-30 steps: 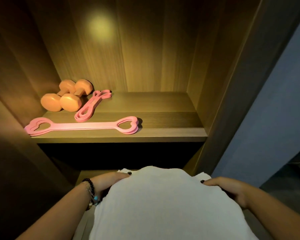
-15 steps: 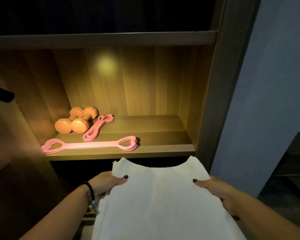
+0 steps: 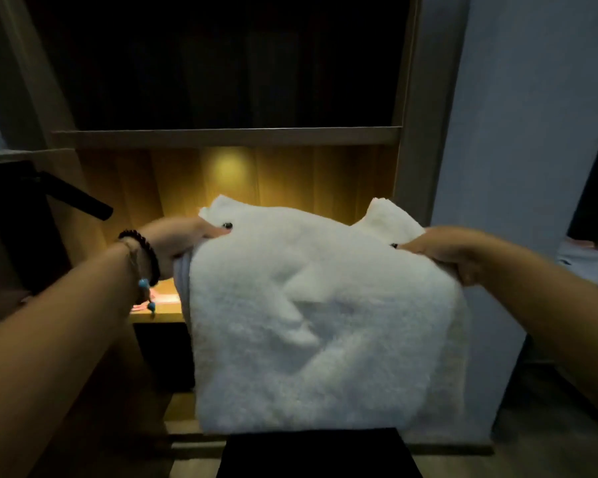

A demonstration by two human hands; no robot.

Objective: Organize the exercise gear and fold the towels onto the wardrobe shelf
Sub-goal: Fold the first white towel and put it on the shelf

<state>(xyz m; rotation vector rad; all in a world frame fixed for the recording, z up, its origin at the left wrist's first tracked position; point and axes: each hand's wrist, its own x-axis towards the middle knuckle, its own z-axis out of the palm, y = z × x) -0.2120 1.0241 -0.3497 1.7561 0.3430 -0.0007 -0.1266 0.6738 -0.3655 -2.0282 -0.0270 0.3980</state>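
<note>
A white towel (image 3: 321,319) hangs folded in front of the lit wardrobe shelf (image 3: 159,313). My left hand (image 3: 183,241) grips its upper left corner and my right hand (image 3: 446,251) grips its upper right corner, both arms stretched forward. The towel covers most of the shelf. Only a sliver of a pink resistance band (image 3: 164,300) shows beside my left wrist. The dumbbells are hidden behind the towel and my arm.
A wooden shelf board (image 3: 228,136) runs above the lit compartment, with a dark compartment over it. A black handle (image 3: 80,198) juts out at the left. A grey-blue wall (image 3: 518,132) stands to the right.
Both hands have raised the towel from below the shelf edge to shelf height, and it now covers the exercise gear. My view has tilted upward.
</note>
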